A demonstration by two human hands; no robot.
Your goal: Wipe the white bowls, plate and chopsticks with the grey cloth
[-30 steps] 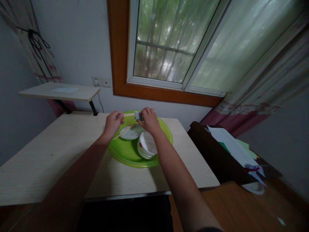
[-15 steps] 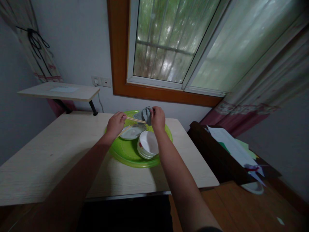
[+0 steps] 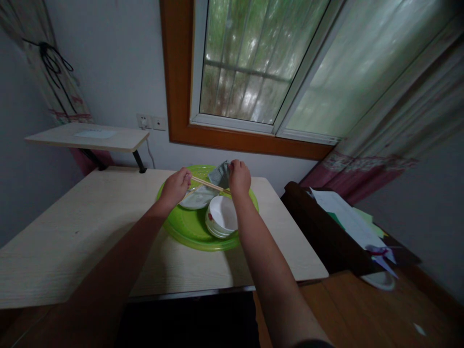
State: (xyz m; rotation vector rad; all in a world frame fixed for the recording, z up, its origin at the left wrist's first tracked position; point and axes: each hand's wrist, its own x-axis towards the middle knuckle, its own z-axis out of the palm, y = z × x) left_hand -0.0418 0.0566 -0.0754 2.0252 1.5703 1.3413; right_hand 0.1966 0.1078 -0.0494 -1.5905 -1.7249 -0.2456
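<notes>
My left hand (image 3: 176, 186) is closed on one end of a pair of chopsticks (image 3: 210, 184), which slant down to the right over a green basin (image 3: 183, 232). In my right hand (image 3: 239, 177) a grey cloth (image 3: 219, 174) is pinched and hangs to the left, behind the chopsticks. The chopsticks' far ends reach the wrist of my right hand. Below them, a white plate (image 3: 197, 199) lies in the basin, with more thin sticks across it. Stacked white bowls (image 3: 221, 216) stand in the basin near my right forearm, which hides part of them.
The basin rests on a pale wooden table (image 3: 108, 232). A small raised shelf (image 3: 90, 137) with a paper on it stands at the left back. Right of the table is a dark brown piece of furniture (image 3: 315, 227) with papers (image 3: 344, 217). A window (image 3: 253, 72) is behind.
My right hand and the cloth have moved slightly to the right, off the chopsticks' tips. More of the chopsticks' length now shows. My left hand has shifted only slightly right.
</notes>
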